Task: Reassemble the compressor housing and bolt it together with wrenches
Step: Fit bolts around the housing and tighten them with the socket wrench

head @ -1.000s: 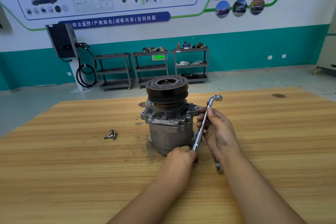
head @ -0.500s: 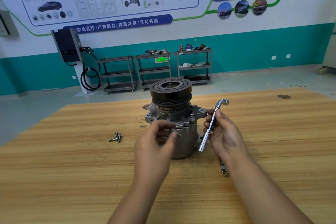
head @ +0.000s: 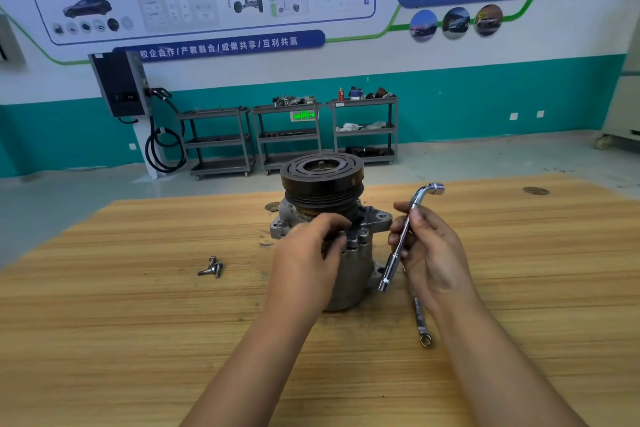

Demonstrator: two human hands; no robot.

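Observation:
The grey compressor housing point(head: 358, 267) stands upright on the wooden table point(head: 138, 322), with its dark pulley point(head: 322, 180) on top. My left hand point(head: 308, 260) is at the near side of the housing flange. Its fingertips are curled together, pinching a small bolt that is mostly hidden. Just right of the housing, my right hand point(head: 433, 253) grips the shaft of an L-shaped socket wrench point(head: 401, 239). The wrench hangs nearly upright, bent end up, and its socket end touches nothing.
A ring spanner point(head: 420, 319) lies on the table under my right forearm. Two loose bolts point(head: 212, 267) lie to the left of the housing. Beyond the table stand grey shelf carts point(head: 287, 135) and a wall charger point(head: 119, 83).
My left hand left the wrench's lower end at the housing base, rose, and now reaches the flange with something small. My right hand still holds the wrench, slightly raised and away from the housing.

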